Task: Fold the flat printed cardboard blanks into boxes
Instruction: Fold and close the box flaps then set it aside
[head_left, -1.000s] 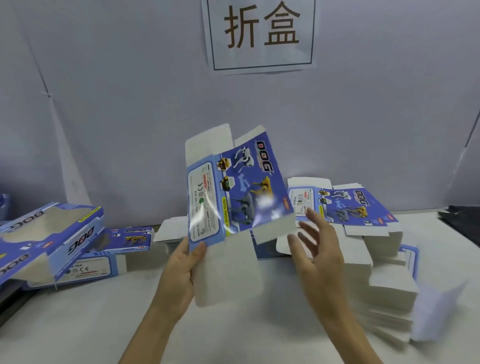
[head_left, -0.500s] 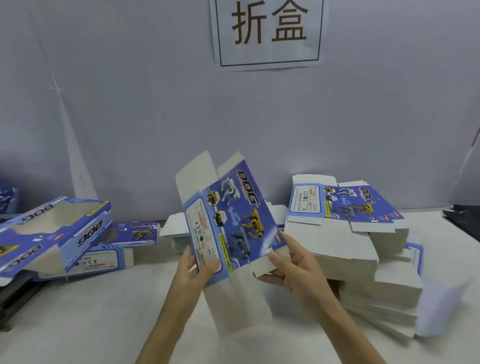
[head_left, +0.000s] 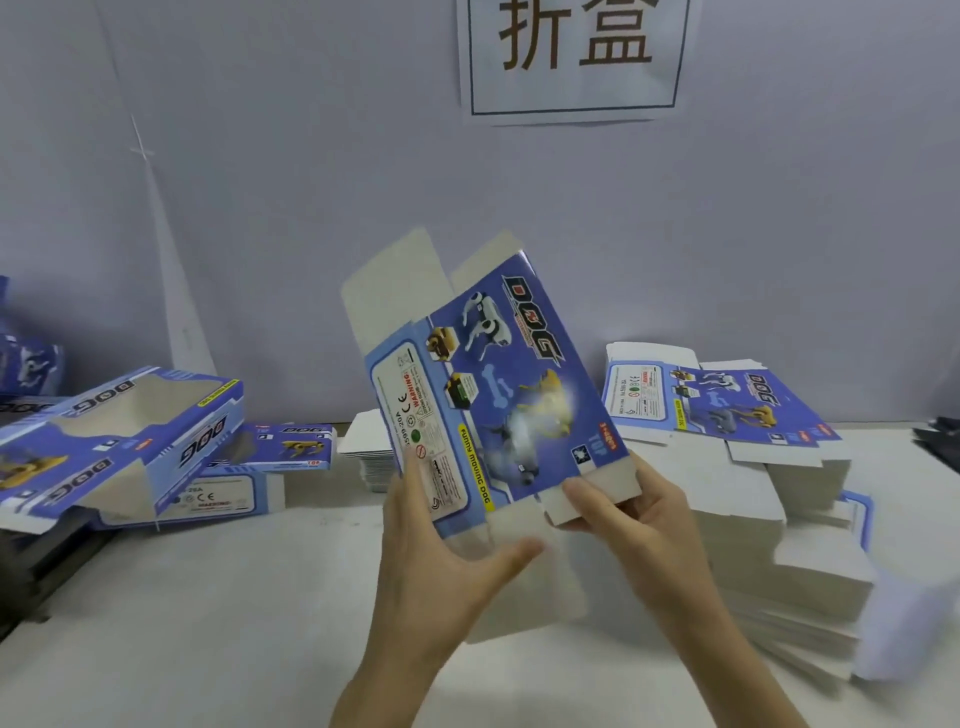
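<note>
- R hand (head_left: 631, 525) fingers now pinch the small white flap at the lower-right corner of the blank (head_left: 488, 395); 1 s ago that hand was open & clear of the card, so it has closed in.
- L hand (head_left: 441, 540) grips the blank's lower-left edge, thumb on the printed label panel, as before.
- Blank held tilted, above the table (head_left: 208, 623), printed side to the camera; brought nearer & lower than 1 s ago.
- Judgement: two-hand hold set, so squaring up prob next; box not yet formed.
- Stack of blanks (head_left: 727, 467) to the right, folded boxes (head_left: 124, 436) to the left.
- Hidden: L fingers behind the card, blank's back side; glare blurs the print; stack's right end is smeared.
</note>
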